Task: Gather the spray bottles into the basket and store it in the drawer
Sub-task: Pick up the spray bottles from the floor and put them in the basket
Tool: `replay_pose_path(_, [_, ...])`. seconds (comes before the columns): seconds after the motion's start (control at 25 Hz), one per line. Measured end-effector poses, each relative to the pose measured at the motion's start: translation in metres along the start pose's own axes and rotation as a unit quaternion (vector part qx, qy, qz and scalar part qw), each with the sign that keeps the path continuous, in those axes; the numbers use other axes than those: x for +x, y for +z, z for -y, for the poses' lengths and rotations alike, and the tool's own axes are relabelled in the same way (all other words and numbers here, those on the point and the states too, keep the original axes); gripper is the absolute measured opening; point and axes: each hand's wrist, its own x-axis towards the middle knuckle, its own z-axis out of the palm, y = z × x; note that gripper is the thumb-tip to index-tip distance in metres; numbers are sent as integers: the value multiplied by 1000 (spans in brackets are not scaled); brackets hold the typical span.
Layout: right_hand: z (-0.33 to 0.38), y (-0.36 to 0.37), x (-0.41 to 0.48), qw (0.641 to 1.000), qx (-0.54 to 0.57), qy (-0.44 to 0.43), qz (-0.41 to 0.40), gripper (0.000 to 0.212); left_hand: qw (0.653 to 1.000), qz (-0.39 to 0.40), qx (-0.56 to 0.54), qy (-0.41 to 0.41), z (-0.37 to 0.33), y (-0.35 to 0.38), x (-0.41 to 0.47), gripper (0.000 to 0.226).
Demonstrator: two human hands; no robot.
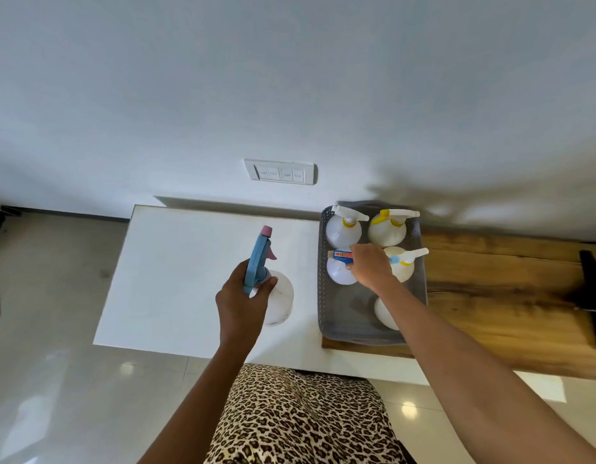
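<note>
Soft, even daylight lies bright on the white table (189, 262) and the pale wall (289, 78), while a blurred grey shadow spreads low on the wall at the right, just above the basket (356, 334). The glossy floor (55, 380) throws back small white glare spots. The wide-angle lens bows straight edges towards the borders, the corners darken, and fine detail looks slightly smeared

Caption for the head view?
Left hand grips a blue-headed white spray bottle; right hand holds a red-labelled spray bottle inside the grey mesh basket.
</note>
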Motion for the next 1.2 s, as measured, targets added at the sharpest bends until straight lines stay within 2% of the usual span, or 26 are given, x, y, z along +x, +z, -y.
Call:
replay_pose_path(0.08, [4,-7,-8,999,34,-6,-38,41,1000,7,-1,4,-3,0,1,36])
replay_pose_path(0.12, [9,-13,-15,994,85,-12,-70,42,1000,11,-3,4,-5,0,1,36])
replay_pose_path(0.16, [16,-22,-25,982,159,-15,-103,41,1000,14,-4,6,-7,0,1,36])
replay_pose_path(0.24, [35,-45,-52,934,328,-8,-144,37,1000,21,-4,13,-11,1,-2,34])
replay_pose_path(0.32, [56,-67,-82,887,441,-1,-138,37,999,33,-3,30,-14,4,-7,32])
replay_pose_path(0.4, [71,-85,-106,867,488,15,-99,41,997,53,3,47,-15,12,-12,32])
replay_pose_path(0.48, [77,-94,-118,871,486,34,-67,46,995,78,5,59,-15,22,-19,31])
replay_pose_path(0.6, [72,-94,-126,885,453,80,-75,48,992,108,-1,62,-16,36,-30,28])
replay_pose_path(0.72, [60,-90,-130,898,417,107,-89,35,987,149,-1,57,-12,48,-39,36])
replay_pose_path(0.88, [39,-78,-134,920,365,97,-102,22,978,196,9,76,-6,51,-44,46])
replay_pose_path(1.0, [16,-57,-128,939,324,91,-67,20,982,172,-4,75,-2,46,-46,35])
replay_pose_path(1.2, [1,-23,-112,967,251,50,-20,25,995,98,-19,28,7,30,-44,20])
